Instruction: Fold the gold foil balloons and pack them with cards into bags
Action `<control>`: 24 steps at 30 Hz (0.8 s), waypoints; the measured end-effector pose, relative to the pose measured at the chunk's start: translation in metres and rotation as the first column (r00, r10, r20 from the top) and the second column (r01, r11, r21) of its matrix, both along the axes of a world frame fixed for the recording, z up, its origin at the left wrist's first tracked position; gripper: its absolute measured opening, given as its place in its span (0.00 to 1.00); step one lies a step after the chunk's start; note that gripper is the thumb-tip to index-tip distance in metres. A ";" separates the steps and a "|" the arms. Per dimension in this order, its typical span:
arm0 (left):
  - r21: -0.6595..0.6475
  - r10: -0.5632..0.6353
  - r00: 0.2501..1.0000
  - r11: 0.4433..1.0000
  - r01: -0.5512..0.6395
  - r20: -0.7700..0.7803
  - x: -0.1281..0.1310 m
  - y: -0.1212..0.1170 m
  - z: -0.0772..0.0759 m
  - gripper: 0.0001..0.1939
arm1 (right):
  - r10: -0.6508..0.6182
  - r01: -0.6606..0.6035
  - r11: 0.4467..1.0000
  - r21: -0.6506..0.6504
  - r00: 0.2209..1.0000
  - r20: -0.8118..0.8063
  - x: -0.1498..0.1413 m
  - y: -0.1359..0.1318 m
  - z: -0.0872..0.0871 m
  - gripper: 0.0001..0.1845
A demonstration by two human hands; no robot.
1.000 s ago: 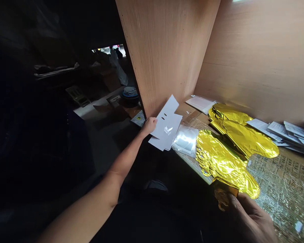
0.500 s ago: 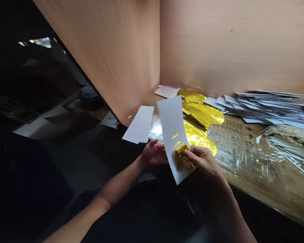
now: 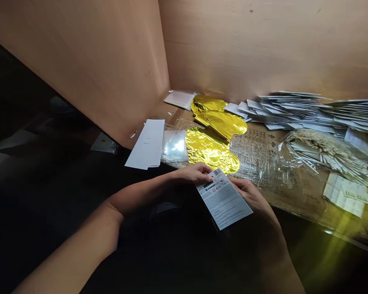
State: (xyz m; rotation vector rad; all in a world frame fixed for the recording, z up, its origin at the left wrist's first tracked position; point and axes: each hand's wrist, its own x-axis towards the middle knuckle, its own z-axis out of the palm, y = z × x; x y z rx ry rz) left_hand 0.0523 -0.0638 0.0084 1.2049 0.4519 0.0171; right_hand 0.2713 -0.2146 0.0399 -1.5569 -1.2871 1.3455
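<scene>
Pinching a printed card [image 3: 225,203] with left fingers [image 3: 205,177].

A pale wooden side panel [image 3: 110,69] adjoins the back panel [image 3: 270,53].

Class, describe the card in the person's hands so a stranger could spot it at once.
Below the tall tan wooden panel lies a brown cardboard-covered worktop. By its near edge, the left hand and right hand hold a pale rectangular card. Unlike the largely blank white paper strips further left, its face carries a barcode and dense small print.
</scene>
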 end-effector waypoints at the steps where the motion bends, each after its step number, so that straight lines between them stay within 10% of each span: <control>1: 0.035 -0.045 0.999 0.998 0.044 0.011 0.004 0.003 0.002 0.18 | -0.047 0.044 0.998 -0.036 0.993 -0.111 0.005 -0.004 -0.002 0.19; 5: 0.138 0.152 0.986 0.977 -0.160 0.069 0.032 0.004 0.005 0.18 | -0.278 0.281 0.959 -0.027 0.925 -0.258 0.000 -0.012 -0.020 0.22; 8: 0.010 0.528 0.835 0.844 -0.536 0.154 0.061 -0.012 -0.003 0.25 | -0.471 0.508 0.858 0.081 0.838 -0.275 -0.008 0.000 -0.040 0.21; 11: -0.111 0.655 0.734 0.755 -0.647 0.179 0.076 -0.027 -0.013 0.31 | -0.602 0.605 0.764 0.227 0.793 -0.088 0.027 0.016 -0.051 0.19; 15: -0.140 0.678 0.723 0.735 -0.663 0.132 0.068 -0.028 -0.016 0.32 | -0.869 0.692 0.471 0.548 0.257 0.422 0.151 0.021 -0.033 0.21; 16: -0.136 0.672 0.730 0.740 -0.658 0.123 0.065 -0.026 -0.016 0.32 | -0.817 0.683 0.482 0.548 0.123 0.564 0.184 0.021 -0.025 0.23; 18: -0.143 0.655 0.748 0.755 -0.640 0.106 0.059 -0.023 -0.014 0.32 | -0.767 0.689 0.509 0.516 0.091 0.636 0.237 0.023 -0.012 0.19; 24: -0.228 0.636 0.770 0.758 -0.610 0.052 0.055 -0.017 -0.016 0.29 | -0.572 0.644 0.698 0.315 0.237 0.785 0.278 0.031 -0.007 0.21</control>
